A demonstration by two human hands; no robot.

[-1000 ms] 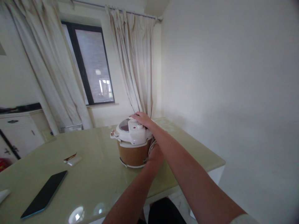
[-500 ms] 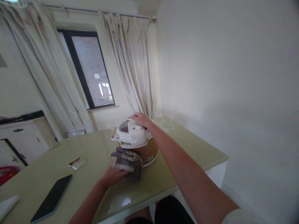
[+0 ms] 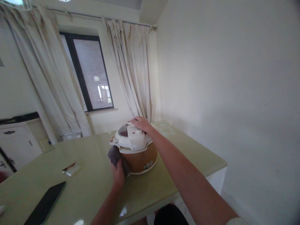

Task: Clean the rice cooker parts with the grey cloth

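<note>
A white-lidded electric pressure cooker (image 3: 140, 159) with a brown-orange body stands upright on the pale green table. My right hand (image 3: 142, 123) lies over the top of its lid, fingers bent onto the lid's handle, which is mostly hidden beneath it. Against the left side of the body, my left hand (image 3: 119, 175) presses a bunched grey cloth (image 3: 114, 155), with the thumb on the near side of it. Some of the cloth is hidden behind that hand.
The table (image 3: 93, 187) carries a dark tablet-like slab (image 3: 45, 203) at front left and a small clear packet with a brown strip (image 3: 71, 168) beyond it. A wall (image 3: 222, 93) rises on the right. Curtains (image 3: 131, 68) hang at the back.
My left hand and the cloth have moved from the front of the cooker to its left side, and the cloth is now more bunched. My right hand stays on the lid.
</note>
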